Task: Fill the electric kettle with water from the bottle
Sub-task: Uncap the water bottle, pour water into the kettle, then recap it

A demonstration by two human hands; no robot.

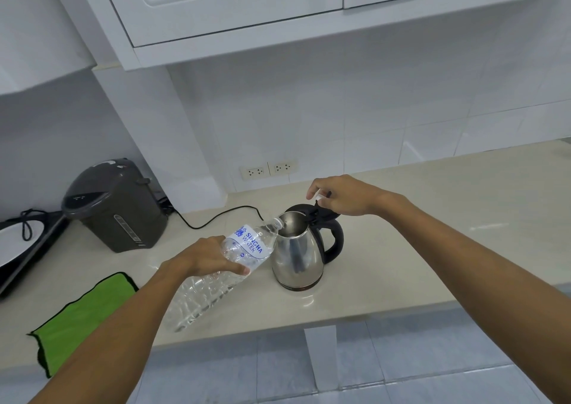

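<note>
Left hand (206, 258) grips tilted water bottle (228, 267) at kettle (298, 255) mouth.

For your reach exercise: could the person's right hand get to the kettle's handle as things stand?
Probably yes: the right hand holds the lid open just above the handle, nothing between, though it also pinches the cap.

Surface (401, 218): kettle (298, 255) centre; bottle (228, 267) tilted left of it, mouth at kettle's rim; dispenser (117, 205) far left; cloth (83, 314) front left.
</note>
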